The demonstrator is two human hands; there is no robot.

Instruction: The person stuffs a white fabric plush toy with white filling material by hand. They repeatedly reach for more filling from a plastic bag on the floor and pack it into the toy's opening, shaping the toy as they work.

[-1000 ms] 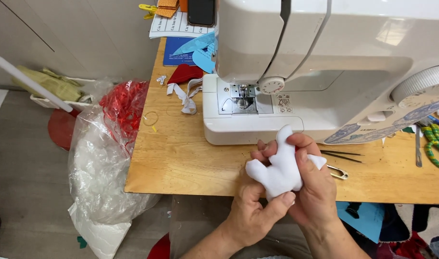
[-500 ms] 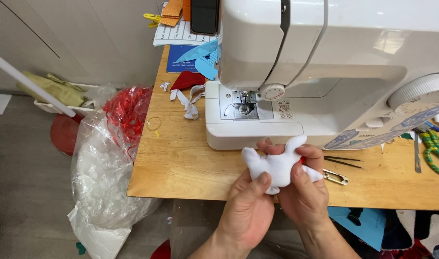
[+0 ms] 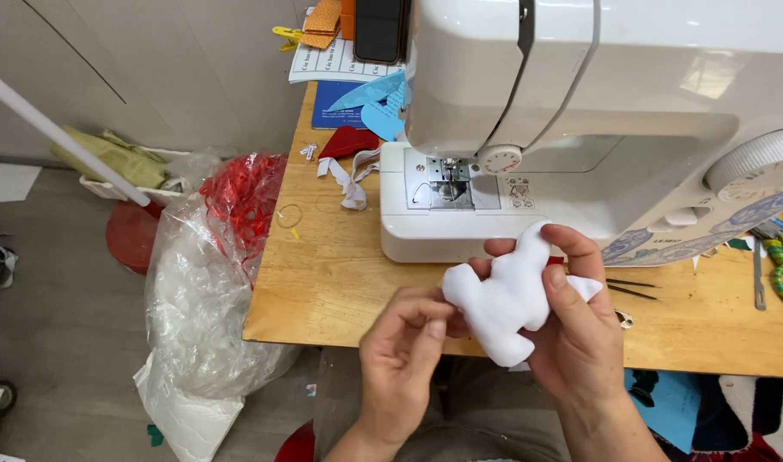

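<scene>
Sewing machine: the white sewing machine (image 3: 597, 128) fills the far right of the worktop (image 3: 340, 291). Its bed stands just behind your hands, so keep the work on your side of it and clear of the needle area.
Worktop: you are working over the near edge, with bare wood to the left of your hands.
Plastic bag: a clear plastic bag (image 3: 203, 299) with red netting at its top hangs off the left edge, well apart from the work.
Right hand: your right hand (image 3: 580, 334) cups the white stuffed fabric piece (image 3: 507, 295) from behind, fingers wrapped over its top and clamped on it. In my judgement that grip is firm enough; do not squeeze harder, or the lobes may lose shape.
Left hand: your left hand (image 3: 404, 342) has its fingertips drawn together, pinching at the left edge of the piece. Whether anything thin is held between them cannot be told.
White stuffed fabric piece: it is held in the air just above the near edge, in front of the machine bed. Work one small stretch at a time.
Fabric scraps: red, blue and white scraps (image 3: 357, 145) lie at the far left, beside the machine.
Tweezers: dark tweezers (image 3: 631, 287) lie on the wood just right of your right hand, points toward it; mind your wrist.
</scene>
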